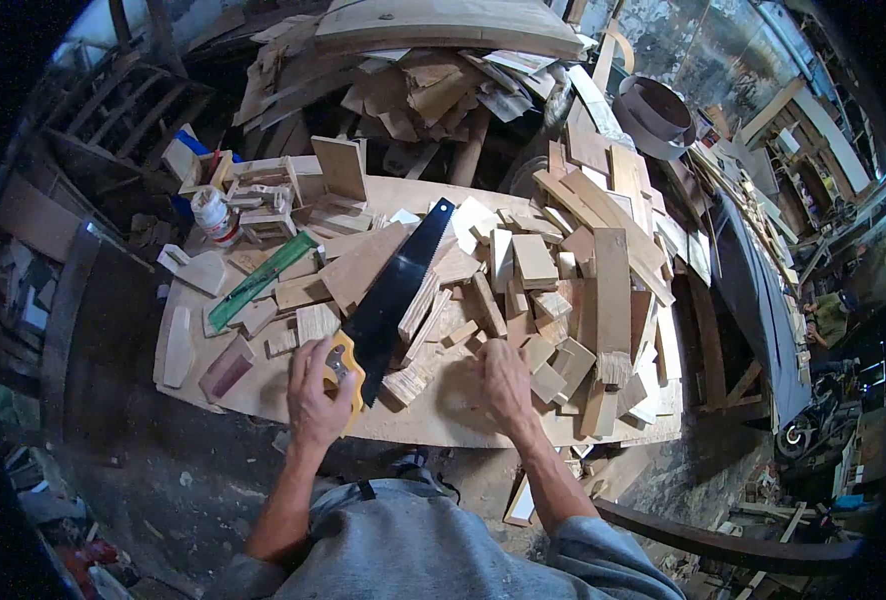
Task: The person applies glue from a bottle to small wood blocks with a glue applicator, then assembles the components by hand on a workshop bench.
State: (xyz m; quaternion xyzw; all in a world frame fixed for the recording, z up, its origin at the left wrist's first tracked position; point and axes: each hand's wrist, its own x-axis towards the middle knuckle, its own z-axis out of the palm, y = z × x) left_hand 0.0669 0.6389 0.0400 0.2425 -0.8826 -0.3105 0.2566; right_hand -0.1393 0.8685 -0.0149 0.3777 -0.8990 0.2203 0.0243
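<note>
My left hand (315,395) is closed on the yellow handle of a handsaw (395,285). The saw's dark blade slants up and away to the right, across the heap of wood offcuts. My right hand (506,388) has its fingers curled down at the near edge of the heap, beside a small wood block (460,333). Whatever those fingers hold, if anything, is hidden beneath them. A thick wood strip (611,300) and a pale wood block (536,262) lie among the offcuts to its right.
A pale wooden worktop (403,428) carries the offcuts. On its left are a green strip (263,280), a white jar (215,217) and a small wooden frame (268,200). Stacked boards (433,90) stand behind. A person (828,320) is at the far right.
</note>
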